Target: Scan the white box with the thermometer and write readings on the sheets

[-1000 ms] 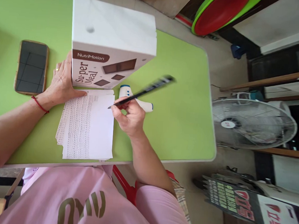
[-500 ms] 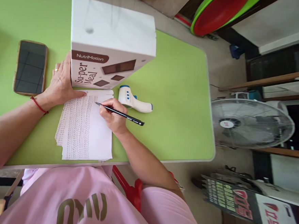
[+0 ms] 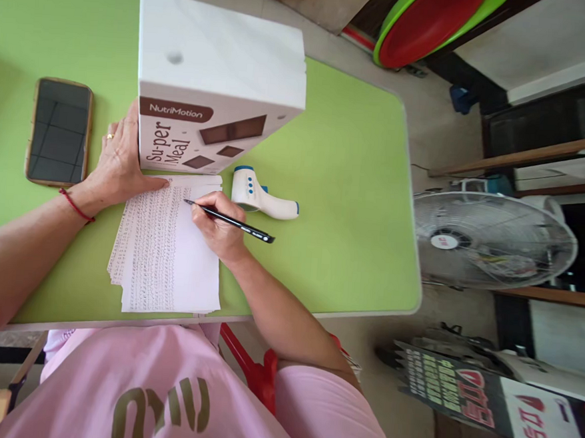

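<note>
My right hand [image 3: 220, 226] grips a black pen [image 3: 244, 227], its tip at the written columns on a white sheet of paper [image 3: 196, 275]. Rows of small handwriting cover the sheet's left part; its right part is blank. More sheets lie under it, fanned out to the left. My left hand [image 3: 121, 160] rests with fingers spread, thumb on the top edge of the paper, fingers alongside a white box [image 3: 223, 61] marked NutriMotion. Part of those fingers is hidden by the box. Right of the paper lies a white and blue infrared thermometer [image 3: 264, 196].
A phone in a brown case [image 3: 61, 133] lies on the green table [image 3: 354, 196], left of my left hand. Beyond the table's right edge stands a fan [image 3: 491, 243]. A red chair [image 3: 256, 370] is below the front edge. A printed sign [image 3: 490, 399] stands lower right.
My right hand and the pen have shifted very slightly left, and the pen's back end has swung a little left and up. My left hand stays in place.
</note>
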`<move>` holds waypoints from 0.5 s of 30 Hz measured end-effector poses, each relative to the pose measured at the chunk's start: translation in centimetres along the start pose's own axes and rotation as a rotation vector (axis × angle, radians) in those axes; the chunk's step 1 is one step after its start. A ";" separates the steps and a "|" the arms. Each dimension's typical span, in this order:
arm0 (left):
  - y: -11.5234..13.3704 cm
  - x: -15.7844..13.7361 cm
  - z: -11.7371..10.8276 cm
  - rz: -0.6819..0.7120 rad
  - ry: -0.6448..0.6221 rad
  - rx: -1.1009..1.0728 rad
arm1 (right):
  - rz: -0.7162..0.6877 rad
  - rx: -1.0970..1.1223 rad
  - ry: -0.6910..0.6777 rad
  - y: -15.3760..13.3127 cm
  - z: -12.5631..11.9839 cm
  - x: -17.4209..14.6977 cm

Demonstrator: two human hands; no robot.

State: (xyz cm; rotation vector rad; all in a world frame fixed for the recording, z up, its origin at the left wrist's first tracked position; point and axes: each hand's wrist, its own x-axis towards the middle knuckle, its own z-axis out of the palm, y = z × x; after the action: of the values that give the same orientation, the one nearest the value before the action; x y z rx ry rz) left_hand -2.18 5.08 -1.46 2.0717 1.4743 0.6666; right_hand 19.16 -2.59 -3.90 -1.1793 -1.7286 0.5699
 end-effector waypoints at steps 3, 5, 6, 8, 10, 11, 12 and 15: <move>0.1 0.0 0.0 -0.017 -0.010 0.018 | 0.040 -0.014 -0.019 -0.1 0.0 0.0; 0.1 0.0 0.0 -0.018 -0.007 0.023 | 0.066 -0.027 -0.032 -0.2 0.0 0.0; 0.1 0.0 0.0 -0.018 -0.002 0.027 | 0.076 -0.034 -0.035 -0.3 0.0 0.0; 0.1 0.0 0.1 -0.023 0.006 0.036 | 0.079 -0.045 -0.035 -0.3 0.0 0.0; 0.1 0.0 0.1 -0.029 0.003 0.044 | 0.065 -0.051 -0.024 -0.3 0.0 0.1; 0.1 0.0 0.1 -0.028 0.000 0.044 | 0.057 -0.054 -0.018 -0.3 0.1 0.1; 0.1 0.0 0.0 -0.025 -0.004 0.042 | 0.048 -0.054 -0.015 -0.3 0.1 0.1; 0.2 -0.1 0.0 -0.021 -0.003 0.034 | 0.023 -0.039 -0.006 -0.2 0.1 0.1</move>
State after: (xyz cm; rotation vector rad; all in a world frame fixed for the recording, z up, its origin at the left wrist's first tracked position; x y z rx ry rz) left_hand -2.07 4.98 -1.29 2.0784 1.5138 0.6340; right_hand 19.01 -2.59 -3.73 -1.2270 -1.7403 0.5561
